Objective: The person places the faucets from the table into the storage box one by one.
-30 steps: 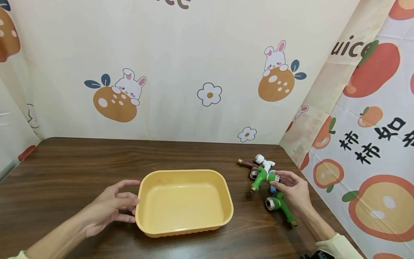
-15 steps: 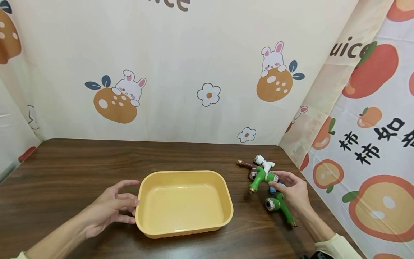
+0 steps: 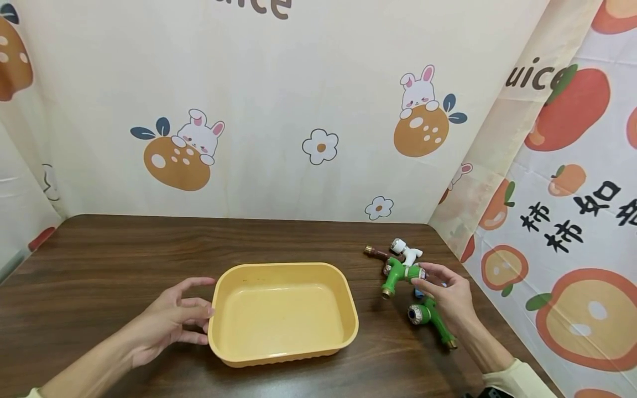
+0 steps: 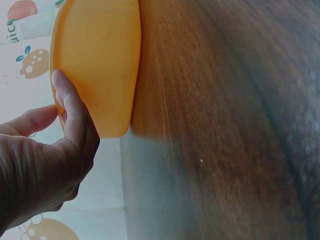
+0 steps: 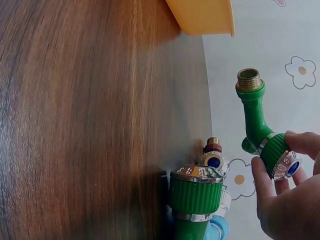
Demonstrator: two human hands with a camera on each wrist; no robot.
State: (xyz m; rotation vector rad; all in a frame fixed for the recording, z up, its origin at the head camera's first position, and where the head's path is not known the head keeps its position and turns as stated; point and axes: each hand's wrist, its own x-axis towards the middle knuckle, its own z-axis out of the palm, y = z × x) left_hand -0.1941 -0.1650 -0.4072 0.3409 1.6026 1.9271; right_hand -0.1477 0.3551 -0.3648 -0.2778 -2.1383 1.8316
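My right hand pinches the ribbed collar end of a green tap between thumb and fingers. In the right wrist view this green tap is raised, its brass threaded end pointing up in the picture. A second green tap lies on the table by that hand. Behind the held one lie a white tap and a brown tap; a blue tap is mostly hidden. My left hand touches the left side of a yellow basin with relaxed fingers, the fingertips at its rim.
The basin stands on a dark wood-grain table, left of the taps. A printed curtain hangs behind the table, and another fruit-patterned curtain runs along the right edge.
My right hand has moved slightly left, carrying the green tap towards the basin. The left hand and the basin stay in place.
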